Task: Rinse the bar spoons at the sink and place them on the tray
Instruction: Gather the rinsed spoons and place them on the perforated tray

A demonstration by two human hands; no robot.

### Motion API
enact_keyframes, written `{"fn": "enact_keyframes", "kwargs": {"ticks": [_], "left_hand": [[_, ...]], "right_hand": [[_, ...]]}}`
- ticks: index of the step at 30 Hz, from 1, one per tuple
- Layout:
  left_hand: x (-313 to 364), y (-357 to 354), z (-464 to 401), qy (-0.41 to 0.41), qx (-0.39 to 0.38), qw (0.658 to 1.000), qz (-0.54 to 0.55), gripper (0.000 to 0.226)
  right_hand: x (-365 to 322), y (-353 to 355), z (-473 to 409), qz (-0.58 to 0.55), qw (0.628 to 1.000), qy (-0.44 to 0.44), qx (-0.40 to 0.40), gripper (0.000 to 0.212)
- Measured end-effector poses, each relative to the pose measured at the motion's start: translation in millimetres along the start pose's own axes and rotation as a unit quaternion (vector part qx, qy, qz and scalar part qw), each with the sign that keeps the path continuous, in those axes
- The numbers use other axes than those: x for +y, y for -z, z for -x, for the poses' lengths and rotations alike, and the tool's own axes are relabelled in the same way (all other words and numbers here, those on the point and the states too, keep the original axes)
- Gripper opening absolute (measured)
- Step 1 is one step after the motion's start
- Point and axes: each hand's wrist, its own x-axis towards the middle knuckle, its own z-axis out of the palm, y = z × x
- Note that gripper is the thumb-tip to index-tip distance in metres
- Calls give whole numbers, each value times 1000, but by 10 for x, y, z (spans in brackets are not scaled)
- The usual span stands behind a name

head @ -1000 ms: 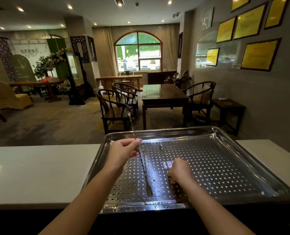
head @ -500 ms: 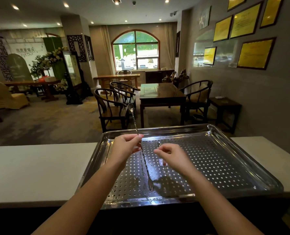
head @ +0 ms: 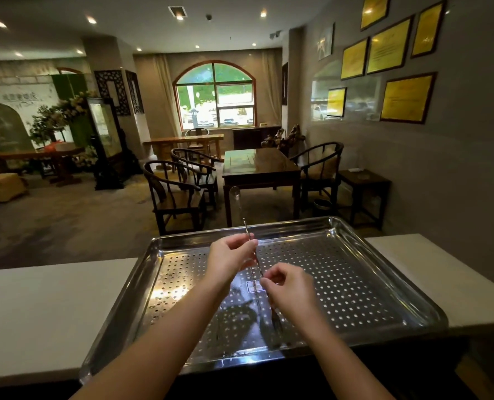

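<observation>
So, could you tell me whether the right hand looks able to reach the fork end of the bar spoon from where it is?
Probably yes. The right hand already pinches the bar spoon mid-shaft, and the fork end lies just below it over the tray, nothing between.

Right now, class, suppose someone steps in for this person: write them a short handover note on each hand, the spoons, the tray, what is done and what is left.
Left hand: pinching a bar spoon mid-stem, bowl end up, fork end down near the tray.
Right hand: fingers curled at the same spoon's lower stem; whether its grip has closed is unclear.
Tray: perforated steel, on the white counter, wet.
Done: this spoon looks rinsed.
Left: lay it flat on the tray. Other spoons and the sink are not visible.
</observation>
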Motion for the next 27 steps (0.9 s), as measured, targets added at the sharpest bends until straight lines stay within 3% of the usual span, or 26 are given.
{"fn": "enact_keyframes", "kwargs": {"ticks": [7,18,27], "left_hand": [[-258,-473,-170,34,-12,998,-59,5],[-629,-928,-514,64,-26,977,-201,17],[-832,-1030,-594,92,-18,967,-237,17]], "right_hand": [[350,220,-147,43,998,-40,11,8],[778,391,-471,124,985,-117,-28,10],[939,396,-637,195,969,-140,-57,32]]}}
